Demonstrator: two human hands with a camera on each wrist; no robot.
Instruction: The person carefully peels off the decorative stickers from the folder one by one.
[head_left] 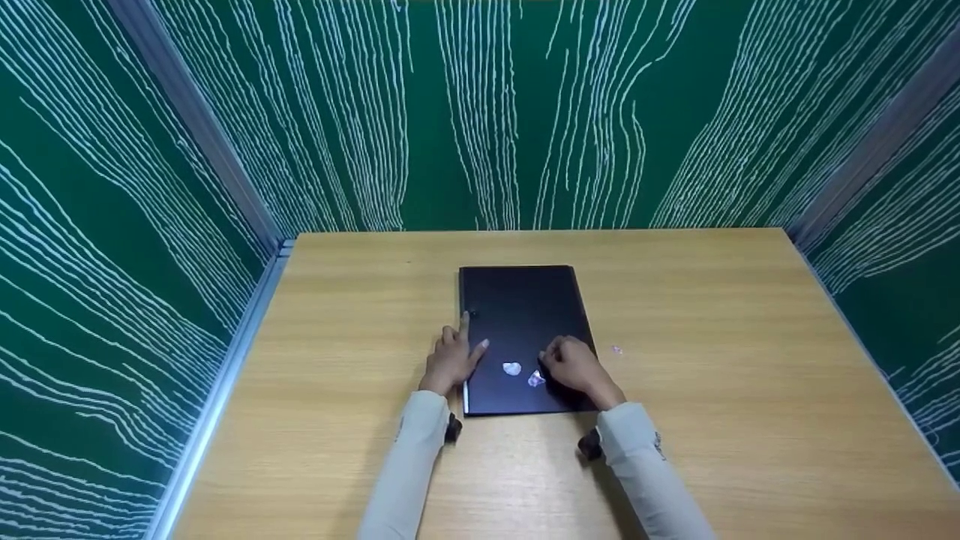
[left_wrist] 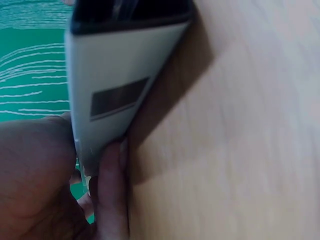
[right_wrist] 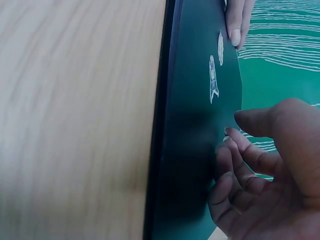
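A black file binder [head_left: 517, 300] lies flat, its pale spine [left_wrist: 120, 65] to the left with a dark rectangle on it. On the cover are a whitish sticker [head_left: 511, 368] and a pinkish shiny sticker [head_left: 535, 379]. My left hand [head_left: 450, 360] rests on the spine edge, thumb spread onto the cover and index finger stretched along the edge; another finger lies along the spine. Over the cover's right part, my right hand [head_left: 574, 364] has curled fingers, fingertips right at the surface beside the pinkish sticker. Whether it pinches something tiny I cannot tell.
A small pinkish scrap [head_left: 616, 349] lies on the wooden table [head_left: 705, 315] just right of the binder. Green walls [head_left: 420, 150] with white wavy lines enclose the table at the back and both sides. Dark wrist cameras [head_left: 590, 445] hang under both sleeves.
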